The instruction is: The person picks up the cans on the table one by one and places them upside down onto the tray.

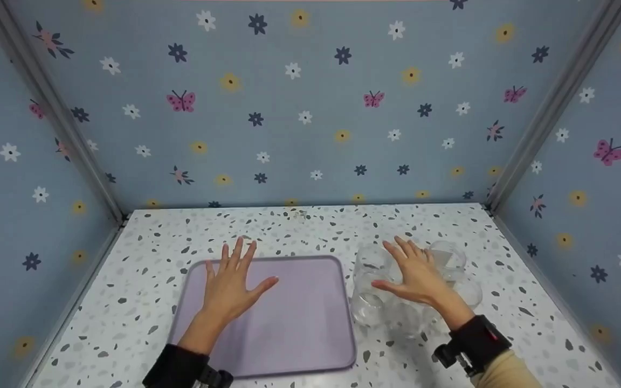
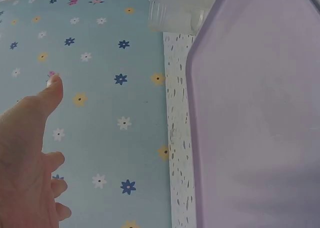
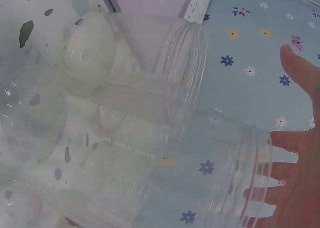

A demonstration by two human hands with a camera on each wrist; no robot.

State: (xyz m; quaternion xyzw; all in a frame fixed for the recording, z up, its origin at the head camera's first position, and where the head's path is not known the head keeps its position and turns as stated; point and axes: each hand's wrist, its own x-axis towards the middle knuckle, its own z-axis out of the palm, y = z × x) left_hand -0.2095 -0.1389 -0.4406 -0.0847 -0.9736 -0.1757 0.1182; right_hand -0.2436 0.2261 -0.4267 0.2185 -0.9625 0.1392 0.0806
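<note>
My left hand [image 1: 229, 293] hovers with spread fingers over the left part of a lilac rectangular tray [image 1: 299, 328], and it holds nothing. In the left wrist view its thumb and curved fingertips show against the wall. My right hand [image 1: 421, 280], fingers also spread, is above a cluster of clear see-through jars [image 1: 368, 310] to the right of the tray. The right wrist view shows one jar [image 3: 140, 52] with a ridged, threaded-looking rim. There the fingers of the right hand [image 3: 302, 183] overlap another jar's rim. Part of the cluster is hidden under that hand.
The speckled white table [image 1: 143, 302] is enclosed by a blue flower-patterned back wall [image 1: 294, 102] and side walls with grey corner posts. Black camera straps [image 1: 480, 345] sit on both wrists. The tray's right edge lies close to the jars.
</note>
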